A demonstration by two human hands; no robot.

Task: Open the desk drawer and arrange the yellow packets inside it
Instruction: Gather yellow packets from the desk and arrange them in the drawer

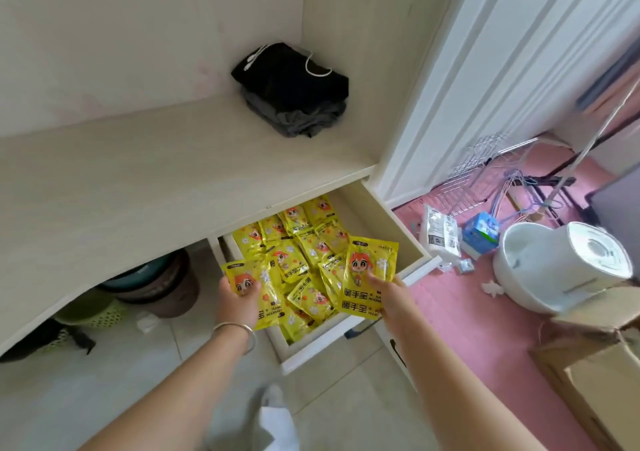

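The desk drawer [417, 242] stands pulled out under the pale desk top [138, 187]. Several yellow packets [304, 242] with a red-haired cartoon figure lie jumbled inside it. My left hand [239, 300], a bangle on its wrist, holds one yellow packet [254, 277] over the drawer's left side. My right hand [388, 294] grips a small stack of yellow packets [369, 270] upright above the drawer's right front part. Both forearms reach in from the bottom of the view.
Folded black and grey clothes [294, 93] sit at the back of the desk. Baskets and buckets [149, 284] stand under the desk. On the pink floor to the right are a white bucket [533, 267], a tissue box [481, 235], wire racks and cardboard boxes [595, 367].
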